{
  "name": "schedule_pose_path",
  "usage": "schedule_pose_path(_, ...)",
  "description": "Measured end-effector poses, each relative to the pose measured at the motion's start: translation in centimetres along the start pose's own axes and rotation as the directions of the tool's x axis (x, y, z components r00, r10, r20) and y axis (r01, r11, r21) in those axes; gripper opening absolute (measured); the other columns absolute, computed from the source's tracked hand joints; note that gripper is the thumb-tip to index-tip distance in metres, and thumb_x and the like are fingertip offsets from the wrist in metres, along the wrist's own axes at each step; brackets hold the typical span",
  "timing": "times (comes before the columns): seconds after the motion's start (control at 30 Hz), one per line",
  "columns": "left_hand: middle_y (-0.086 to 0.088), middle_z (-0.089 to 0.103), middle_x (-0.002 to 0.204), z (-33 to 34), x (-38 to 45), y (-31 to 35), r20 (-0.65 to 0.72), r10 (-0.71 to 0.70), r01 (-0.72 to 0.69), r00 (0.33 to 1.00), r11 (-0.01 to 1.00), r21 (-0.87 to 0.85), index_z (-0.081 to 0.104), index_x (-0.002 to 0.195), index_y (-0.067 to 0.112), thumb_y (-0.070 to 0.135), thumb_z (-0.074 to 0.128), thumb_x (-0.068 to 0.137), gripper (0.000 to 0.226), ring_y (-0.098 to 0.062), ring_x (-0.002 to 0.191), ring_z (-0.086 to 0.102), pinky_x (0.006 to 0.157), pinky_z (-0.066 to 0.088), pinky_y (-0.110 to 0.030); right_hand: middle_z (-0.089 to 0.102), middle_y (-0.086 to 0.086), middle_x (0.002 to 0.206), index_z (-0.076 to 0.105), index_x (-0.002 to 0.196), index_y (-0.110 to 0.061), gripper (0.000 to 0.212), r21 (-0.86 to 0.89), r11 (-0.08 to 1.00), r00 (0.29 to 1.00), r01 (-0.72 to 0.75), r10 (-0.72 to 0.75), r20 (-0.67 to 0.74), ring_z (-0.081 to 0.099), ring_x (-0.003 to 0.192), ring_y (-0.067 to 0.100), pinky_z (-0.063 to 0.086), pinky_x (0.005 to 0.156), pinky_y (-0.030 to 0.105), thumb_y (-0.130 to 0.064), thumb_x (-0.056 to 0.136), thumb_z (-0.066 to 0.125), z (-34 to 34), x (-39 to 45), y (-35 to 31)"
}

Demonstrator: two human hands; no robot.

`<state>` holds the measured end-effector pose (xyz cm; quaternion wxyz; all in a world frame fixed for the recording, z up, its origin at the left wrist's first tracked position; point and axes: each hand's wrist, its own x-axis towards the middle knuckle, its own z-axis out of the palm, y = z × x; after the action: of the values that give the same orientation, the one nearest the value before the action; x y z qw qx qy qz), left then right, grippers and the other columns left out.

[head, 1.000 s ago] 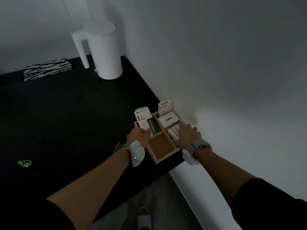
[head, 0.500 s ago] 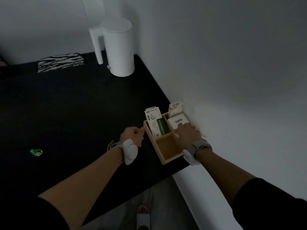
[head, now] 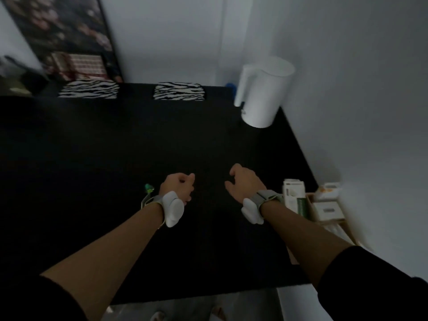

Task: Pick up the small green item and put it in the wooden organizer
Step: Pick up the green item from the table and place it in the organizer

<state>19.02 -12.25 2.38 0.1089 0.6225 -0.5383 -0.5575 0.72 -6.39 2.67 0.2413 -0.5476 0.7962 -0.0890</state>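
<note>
The small green item point(head: 149, 188) lies on the black table point(head: 92, 170), just left of my left wrist. My left hand point(head: 179, 185) hovers over the table with its fingers loosely curled and nothing in it. My right hand point(head: 243, 181) is a little to the right, fingers apart and bent, also holding nothing. The wooden organizer point(head: 333, 222) stands at the table's right edge against the wall, with several medicine boxes upright in its compartments. My right forearm hides part of its near side.
A white kettle point(head: 264, 91) stands at the far right corner. Two zebra-striped chair backs point(head: 178, 91) show behind the table's far edge. The white wall point(head: 359, 112) runs along the right side. The table's near edge is below my forearms.
Both hands have left the organizer and moved left over the middle of the table. The view has swung left, so the green item now sits beside my left wrist.
</note>
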Motion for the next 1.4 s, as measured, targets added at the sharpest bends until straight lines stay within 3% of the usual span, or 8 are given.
schedule_pose_path(0.17, -0.004, 0.067, 0.104, -7.4, 1.1, -3.0, -0.095, -0.044, 0.034, 0.994, 0.994, -0.105, 0.061, 0.106, 0.018, 0.041, 0.046, 0.094, 0.030, -0.024, 0.091, 0.067, 0.079, 0.056, -0.038, 0.057, 0.009, 0.118, 0.046, 0.125, -0.014, 0.040, 0.008, 0.994, 0.989, 0.110, -0.111, 0.101, 0.060, 0.098, 0.021, 0.054, 0.081, 0.037, -0.033, 0.090, 0.056, 3.3, 2.7, -6.7)
schedule_pose_path(0.33, -0.007, 0.067, 0.102, -11.4, 3.0, -5.4, -0.149, -0.110, 0.086, 0.983, 0.983, -0.162, 0.062, 0.101, 0.015, 0.038, 0.046, 0.095, 0.028, -0.028, 0.090, 0.068, 0.082, 0.056, -0.041, 0.056, 0.005, 0.119, 0.044, 0.128, -0.019, 0.045, 0.059, 0.992, 0.967, 0.111, -0.122, 0.222, 0.061, 0.098, 0.020, 0.055, 0.086, 0.039, -0.035, 0.088, 0.059, 6.6, 5.1, -10.5)
schedule_pose_path(0.47, -0.004, 0.068, 0.097, -12.1, 4.8, -7.1, -0.149, -0.121, 0.093, 0.981, 0.978, -0.186, 0.062, 0.097, 0.017, 0.038, 0.048, 0.094, 0.026, -0.024, 0.083, 0.066, 0.078, 0.056, -0.038, 0.057, 0.004, 0.116, 0.046, 0.128, -0.019, 0.046, 0.120, 0.989, 0.953, 0.089, -0.120, 0.277, 0.060, 0.102, 0.019, 0.053, 0.090, 0.038, -0.031, 0.087, 0.064, 9.0, 6.7, -11.9)
schedule_pose_path(0.63, -0.002, 0.068, 0.091, -11.9, 7.7, -10.1, -0.121, -0.175, 0.152, 0.977, 0.972, -0.180, 0.062, 0.087, 0.021, 0.038, 0.047, 0.094, 0.023, -0.026, 0.083, 0.068, 0.087, 0.056, -0.042, 0.057, 0.002, 0.109, 0.050, 0.124, -0.019, 0.044, 0.101, 0.991, 0.940, 0.092, -0.120, 0.320, 0.059, 0.096, 0.016, 0.052, 0.086, 0.033, -0.025, 0.084, 0.068, 13.5, 9.3, -13.1)
schedule_pose_path(0.8, -0.005, 0.069, 0.097, -12.0, 9.2, -12.4, -0.073, -0.167, 0.153, 0.983, 0.975, -0.161, 0.059, 0.077, 0.025, 0.039, 0.047, 0.094, 0.025, -0.026, 0.082, 0.068, 0.085, 0.056, -0.041, 0.055, 0.007, 0.119, 0.053, 0.121, -0.019, 0.039, 0.035, 0.987, 0.945, 0.158, -0.161, 0.285, 0.058, 0.104, 0.022, 0.052, 0.091, 0.038, -0.019, 0.084, 0.066, 16.4, 11.3, -13.8)
schedule_pose_path(0.97, -0.004, 0.070, 0.097, -12.3, 9.9, -13.8, -0.071, -0.158, 0.147, 0.985, 0.979, -0.139, 0.059, 0.077, 0.027, 0.039, 0.048, 0.094, 0.024, -0.025, 0.081, 0.069, 0.084, 0.057, -0.041, 0.060, 0.005, 0.106, 0.059, 0.099, -0.019, 0.013, 0.019, 0.989, 0.963, 0.144, -0.144, 0.227, 0.060, 0.092, 0.021, 0.054, 0.084, 0.040, -0.023, 0.088, 0.061, 17.8, 12.3, -14.3)
schedule_pose_path(1.2, -0.006, 0.072, 0.096, -11.0, 9.4, -12.4, -0.114, -0.108, 0.095, 0.988, 0.989, -0.109, 0.060, 0.077, 0.026, 0.039, 0.048, 0.093, 0.023, -0.027, 0.078, 0.070, 0.085, 0.057, -0.045, 0.064, 0.003, 0.097, 0.059, 0.100, -0.020, 0.014, 0.049, 0.997, 0.973, 0.054, -0.064, 0.223, 0.064, 0.086, 0.021, 0.056, 0.080, 0.042, -0.028, 0.087, 0.061, 15.9, 10.5, -13.1)
schedule_pose_path(1.4, -0.006, 0.072, 0.096, -7.1, 8.0, -8.5, -0.021, -0.054, 0.052, 0.998, 0.995, -0.081, 0.062, 0.083, 0.023, 0.039, 0.048, 0.093, 0.023, -0.025, 0.074, 0.068, 0.085, 0.057, -0.045, 0.066, 0.005, 0.091, 0.060, 0.098, -0.018, 0.015, 0.100, 0.994, 0.981, 0.047, -0.065, 0.184, 0.065, 0.082, 0.024, 0.057, 0.076, 0.044, -0.028, 0.088, 0.058, 11.1, 6.8, -9.3)
